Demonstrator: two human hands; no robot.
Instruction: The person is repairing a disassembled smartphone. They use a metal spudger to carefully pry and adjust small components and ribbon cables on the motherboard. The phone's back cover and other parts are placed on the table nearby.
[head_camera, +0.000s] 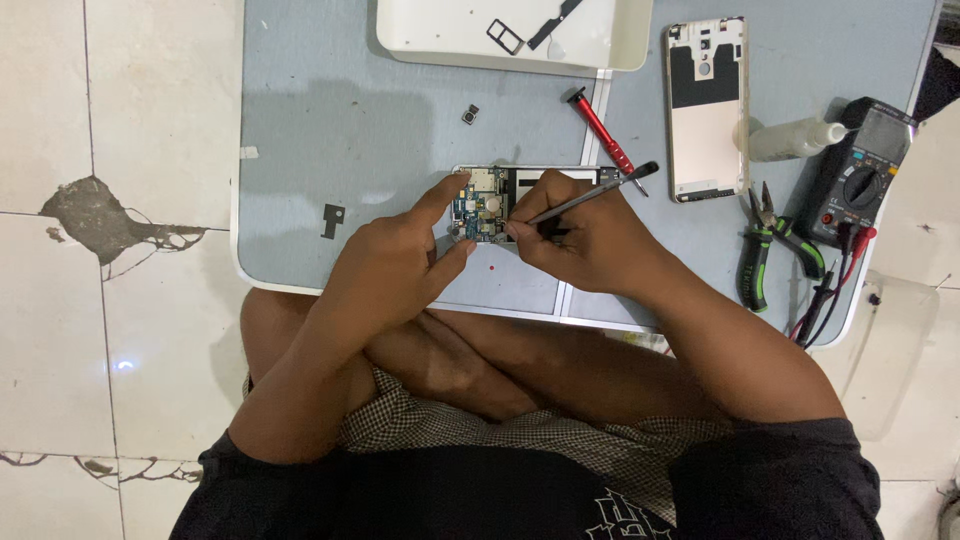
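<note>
An opened phone lies on the grey-blue work mat, its blue circuit board exposed. My left hand pinches the phone's left end, forefinger on the top edge and thumb at the bottom. My right hand grips a thin grey metal tool like a pen; its tip rests on the circuit board. The tool's black end points up and to the right.
A phone back cover lies inside-up to the right. A red screwdriver, a small camera module, green-handled pliers, a multimeter with leads, a white bottle and a white tray with small parts surround the phone.
</note>
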